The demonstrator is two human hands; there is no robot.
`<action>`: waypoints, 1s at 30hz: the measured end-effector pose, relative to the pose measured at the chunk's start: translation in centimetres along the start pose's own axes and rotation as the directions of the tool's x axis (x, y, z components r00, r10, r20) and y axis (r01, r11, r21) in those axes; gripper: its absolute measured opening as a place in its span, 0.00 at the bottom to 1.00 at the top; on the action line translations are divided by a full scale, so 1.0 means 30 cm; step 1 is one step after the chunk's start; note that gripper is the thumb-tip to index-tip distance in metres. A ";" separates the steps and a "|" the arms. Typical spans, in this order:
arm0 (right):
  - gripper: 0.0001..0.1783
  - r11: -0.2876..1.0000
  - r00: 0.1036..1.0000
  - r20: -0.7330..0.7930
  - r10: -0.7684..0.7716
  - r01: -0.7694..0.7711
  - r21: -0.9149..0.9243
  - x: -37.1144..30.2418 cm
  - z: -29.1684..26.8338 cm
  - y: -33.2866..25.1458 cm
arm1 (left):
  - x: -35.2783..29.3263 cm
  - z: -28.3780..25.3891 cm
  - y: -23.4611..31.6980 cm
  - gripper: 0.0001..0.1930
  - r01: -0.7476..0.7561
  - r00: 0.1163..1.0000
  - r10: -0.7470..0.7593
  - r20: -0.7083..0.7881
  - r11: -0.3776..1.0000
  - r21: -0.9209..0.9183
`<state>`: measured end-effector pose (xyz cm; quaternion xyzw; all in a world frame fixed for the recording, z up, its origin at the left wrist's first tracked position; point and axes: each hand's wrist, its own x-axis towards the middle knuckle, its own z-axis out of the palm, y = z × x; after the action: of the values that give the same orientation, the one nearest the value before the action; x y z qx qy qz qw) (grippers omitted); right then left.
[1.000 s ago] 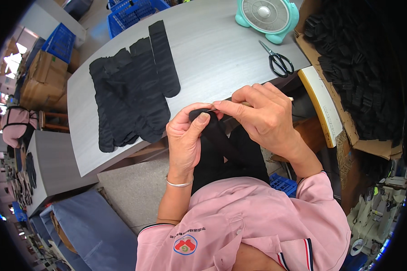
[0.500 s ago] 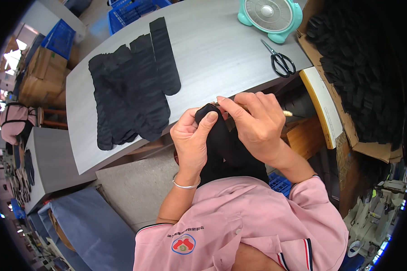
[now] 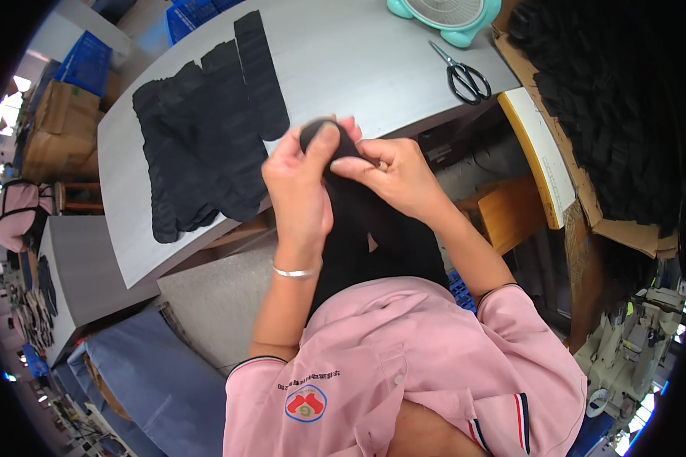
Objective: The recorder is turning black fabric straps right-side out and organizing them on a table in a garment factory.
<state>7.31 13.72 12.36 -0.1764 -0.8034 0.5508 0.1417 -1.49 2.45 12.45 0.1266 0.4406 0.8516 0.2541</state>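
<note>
Above my lap, both hands are closed on a black fabric piece [image 3: 344, 147] with a rounded end. My left hand [image 3: 296, 171] pinches that end, its thumb lying on top of the cloth. My right hand [image 3: 404, 174] grips the edge beside it, thumb stretched along the fabric. A small thin part shows by the right fingers, but I cannot make out what it is. The lower part of the piece merges with the dark cloth over my lap. Similar black fabric pieces [image 3: 198, 137] lie overlapped on the grey table [image 3: 335, 61], beyond my left hand.
Black-handled scissors [image 3: 466, 82] lie at the table's right, near a turquoise fan [image 3: 457, 19]. A cardboard box [image 3: 625, 236] of black strips [image 3: 594, 114] stands to the right, with a white, yellow-edged board [image 3: 537, 156] beside it. Another person [image 3: 23, 217] is at far left.
My right hand has turned and come in against the fabric; the pale-tipped tool sticking out behind it no longer shows. Both hands and the fabric have risen in view, and the fabric's end has tilted.
</note>
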 end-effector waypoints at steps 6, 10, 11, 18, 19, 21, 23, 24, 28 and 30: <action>0.28 0.964 0.985 0.093 0.146 -0.162 0.209 0.001 0.008 0.135 | 0.213 -0.005 -0.033 0.11 -0.025 1.000 0.024 -0.013 1.000 -0.017; 0.29 0.947 0.948 0.160 0.276 -0.297 0.126 -0.085 0.014 0.326 | 0.432 -0.094 -0.064 0.11 -0.088 0.994 0.090 -0.069 0.996 0.035; 0.28 0.912 0.925 0.181 0.335 -0.366 0.185 -0.122 0.021 0.369 | 0.479 -0.112 -0.072 0.11 -0.099 0.992 0.100 -0.077 0.995 0.021; 0.21 0.821 0.876 0.178 0.448 -0.482 0.307 -0.099 0.041 0.473 | 0.552 -0.155 -0.266 0.40 -0.429 0.704 0.665 0.249 0.118 0.896; 0.20 0.832 0.885 0.199 0.422 -0.465 0.301 -0.070 0.045 0.468 | 0.553 -0.200 -0.297 0.49 -0.509 0.704 0.569 0.425 -0.013 0.861; 0.19 0.812 0.871 0.240 0.428 -0.487 0.321 -0.027 0.053 0.466 | 0.515 -0.224 -0.410 0.46 -0.508 0.766 0.365 0.529 -0.160 0.846; 0.17 0.777 0.852 0.276 0.445 -0.521 0.354 0.014 0.049 0.448 | 0.496 -0.234 -0.467 0.45 -0.526 0.797 0.250 0.549 -0.158 0.836; 0.16 0.743 0.841 0.244 0.483 -0.541 0.394 0.034 0.050 0.431 | 0.484 -0.221 -0.477 0.43 -0.472 0.835 0.190 0.516 -0.234 0.850; 0.14 0.746 0.850 0.276 0.448 -0.526 0.409 0.102 0.050 0.452 | 0.504 -0.225 -0.475 0.41 -0.409 0.871 0.149 0.468 -0.309 0.859; 0.17 0.729 0.858 0.264 0.440 -0.513 0.453 0.091 0.066 0.465 | 0.517 -0.234 -0.482 0.40 -0.413 0.867 0.155 0.473 -0.309 0.857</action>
<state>5.79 17.90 -1.27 -0.2946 -0.5642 0.7711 -0.0191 -12.94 13.05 -3.54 0.4482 0.8612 0.2072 -0.1205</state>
